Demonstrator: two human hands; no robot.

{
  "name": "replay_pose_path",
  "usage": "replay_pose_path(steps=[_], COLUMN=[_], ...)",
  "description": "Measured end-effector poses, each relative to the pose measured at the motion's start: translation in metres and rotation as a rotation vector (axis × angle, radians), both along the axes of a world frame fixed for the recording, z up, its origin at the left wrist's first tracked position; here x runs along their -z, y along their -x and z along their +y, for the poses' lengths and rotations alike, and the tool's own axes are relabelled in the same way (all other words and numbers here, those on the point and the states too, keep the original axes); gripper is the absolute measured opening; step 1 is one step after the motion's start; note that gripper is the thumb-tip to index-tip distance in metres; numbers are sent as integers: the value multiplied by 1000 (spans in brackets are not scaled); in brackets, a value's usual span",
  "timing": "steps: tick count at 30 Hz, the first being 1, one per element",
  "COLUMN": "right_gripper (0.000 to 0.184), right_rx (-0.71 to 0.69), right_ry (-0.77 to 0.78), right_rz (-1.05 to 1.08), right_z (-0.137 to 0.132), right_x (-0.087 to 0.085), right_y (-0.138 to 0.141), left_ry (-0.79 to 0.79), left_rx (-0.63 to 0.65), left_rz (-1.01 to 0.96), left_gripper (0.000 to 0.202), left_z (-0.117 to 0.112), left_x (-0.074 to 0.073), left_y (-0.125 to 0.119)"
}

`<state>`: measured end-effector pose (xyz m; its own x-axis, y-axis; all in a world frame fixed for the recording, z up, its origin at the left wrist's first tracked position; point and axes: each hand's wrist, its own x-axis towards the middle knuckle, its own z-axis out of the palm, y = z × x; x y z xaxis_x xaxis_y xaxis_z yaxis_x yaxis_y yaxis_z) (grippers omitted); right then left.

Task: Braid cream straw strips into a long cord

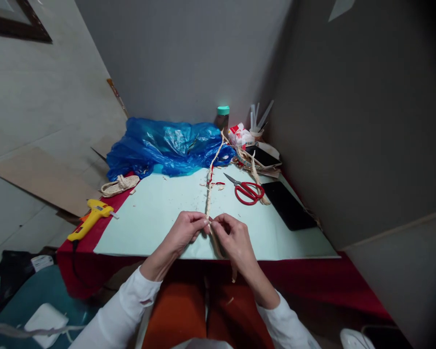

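Observation:
A thin, pale braided cord (209, 196) runs from the blue bag down the middle of the board to my fingers. My left hand (188, 229) pinches the cord near its lower end. Close beside it, my right hand (234, 237) is closed in a pinch on the cord's loose strands. A flat tan strip (217, 245) hangs below my fingers over the board's front edge. Red-handled scissors (247, 191) lie to the right of the cord, blades pointing up and left. Small red bits (216, 183) lie next to the cord.
A crumpled blue plastic bag (167, 145) fills the back. A yellow glue gun (90, 219) and a woven roll (119, 186) lie at the left edge. On the right are a black phone (288, 206), fibre strands (256, 174) and a cup of sticks (256, 132). A green-capped jar (223, 116) stands behind.

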<state>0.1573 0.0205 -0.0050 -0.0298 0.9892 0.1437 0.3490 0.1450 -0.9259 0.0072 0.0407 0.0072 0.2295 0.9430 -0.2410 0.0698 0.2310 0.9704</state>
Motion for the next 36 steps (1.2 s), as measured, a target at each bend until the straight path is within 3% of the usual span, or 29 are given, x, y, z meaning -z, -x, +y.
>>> replay_pose_path(steps=[4, 7, 14, 17, 20, 24, 27, 33, 36], right_gripper=[20, 19, 21, 22, 20, 23, 24, 35, 35], right_rx=[35, 48, -119, -82, -4, -217, -257, -285, -276], right_ry=[-42, -166, -466, -424, -272, -58, -35, -34, -24], right_rz=[49, 8, -329, -325, -231, -201, -235, -159, -90], right_z=[-3, -6, -18, -15, -4, 12, 17, 21, 21], right_x=[4, 8, 11, 2, -8, -12, -6, 2, 3], right_y=[1, 2, 6, 1, -5, -4, 1, -3, -4], left_ry=[-19, -4, 23, 31, 2, -32, -52, -124, -189], left_rx=[-69, -108, -76, -46, 6, 24, 52, 68, 52], left_rz=[-2, -50, -170, -207, -249, -296, -275, 150, 331], left_gripper=[25, 26, 34, 34, 33, 36, 37, 21, 22], left_z=[-4, -5, -7, -9, -10, -9, -9, -17, -24], left_x=[1, 1, 4, 4, 4, 8, 8, -8, -15], left_y=[-7, -9, 1, 2, 2, 0, 2, 17, 21])
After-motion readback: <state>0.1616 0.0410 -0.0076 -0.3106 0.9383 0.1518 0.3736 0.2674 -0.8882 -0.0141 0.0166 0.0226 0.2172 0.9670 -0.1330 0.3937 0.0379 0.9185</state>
